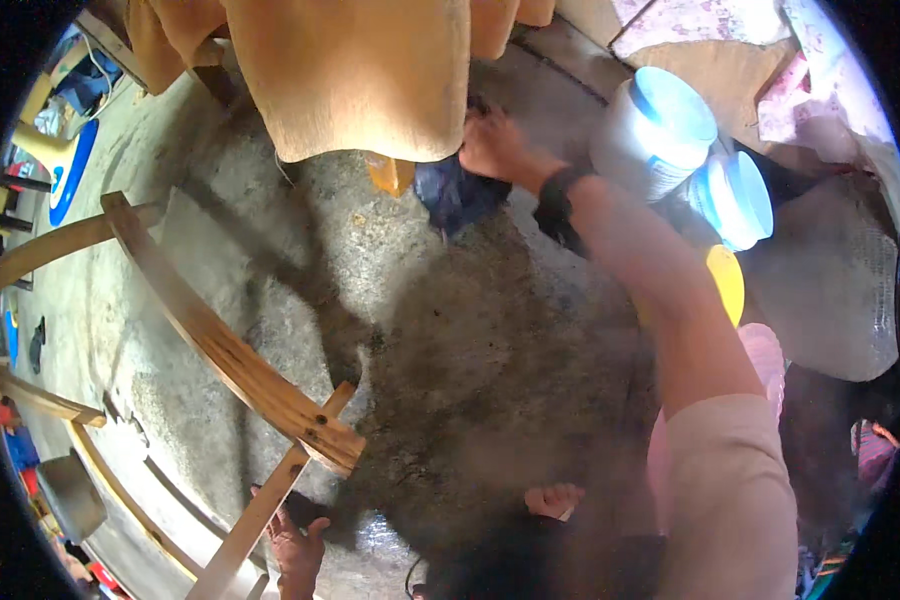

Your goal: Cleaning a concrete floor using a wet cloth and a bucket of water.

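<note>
My right hand (495,146) reaches far forward beside the lower edge of a hanging tan cloth (355,85). Its fingers are bent around something dark that I cannot make out. Just below it on the floor lies a dark plastic bag (457,198), with a small orange packet (389,174) to its left, partly under the cloth. At the lower left, my left hand (295,555) is beside a slanting wooden bar (250,530) of a wooden frame. Its thumb stands away from the fingers, some of which pass behind the bar.
A curved wooden piece (225,345) of the frame spans the left side. Right of my forearm stand two white tubs with blue lids (675,105) (745,200), a yellow round thing (726,285) and a pink item (763,355). A grey pot (70,497) sits far left.
</note>
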`<state>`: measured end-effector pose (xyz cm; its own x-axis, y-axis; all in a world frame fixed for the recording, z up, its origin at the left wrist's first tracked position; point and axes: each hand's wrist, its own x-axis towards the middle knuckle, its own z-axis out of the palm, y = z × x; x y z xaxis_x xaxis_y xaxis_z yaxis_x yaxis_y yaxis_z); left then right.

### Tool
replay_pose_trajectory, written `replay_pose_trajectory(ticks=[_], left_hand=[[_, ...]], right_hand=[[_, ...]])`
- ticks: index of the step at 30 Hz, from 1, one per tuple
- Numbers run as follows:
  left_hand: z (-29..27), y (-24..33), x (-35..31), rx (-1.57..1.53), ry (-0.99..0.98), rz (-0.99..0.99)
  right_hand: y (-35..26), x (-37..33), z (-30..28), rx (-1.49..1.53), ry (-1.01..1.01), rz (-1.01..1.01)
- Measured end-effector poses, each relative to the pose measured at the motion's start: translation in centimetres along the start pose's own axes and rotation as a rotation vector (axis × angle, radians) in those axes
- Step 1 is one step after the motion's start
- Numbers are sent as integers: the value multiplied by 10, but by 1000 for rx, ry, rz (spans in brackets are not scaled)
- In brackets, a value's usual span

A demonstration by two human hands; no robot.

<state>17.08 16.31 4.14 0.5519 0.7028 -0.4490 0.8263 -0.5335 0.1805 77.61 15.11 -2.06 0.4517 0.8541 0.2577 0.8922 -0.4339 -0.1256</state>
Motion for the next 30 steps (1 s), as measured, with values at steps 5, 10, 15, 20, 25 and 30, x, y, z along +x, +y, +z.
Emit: replay_pose_trajectory(ticks=[5, 10, 15, 20, 25, 30], left_hand=[[24, -29, 1, 47, 153, 183], [19, -25, 0, 39, 130, 209], [12, -11, -2, 2, 55, 62], [8, -9, -2, 1, 58, 64], [10, -13, 4, 63, -9, 29], [5, -9, 4, 51, -41, 76]], right_hand=[[24, 33, 30, 65, 139, 93], [-33, 0, -28, -204, -251, -104], [-53, -90, -42, -48, -29, -330], [20, -45, -16, 111, -216, -258], [19, -4, -14, -127, -118, 7], [-35, -51, -27, -157, -9, -14]])
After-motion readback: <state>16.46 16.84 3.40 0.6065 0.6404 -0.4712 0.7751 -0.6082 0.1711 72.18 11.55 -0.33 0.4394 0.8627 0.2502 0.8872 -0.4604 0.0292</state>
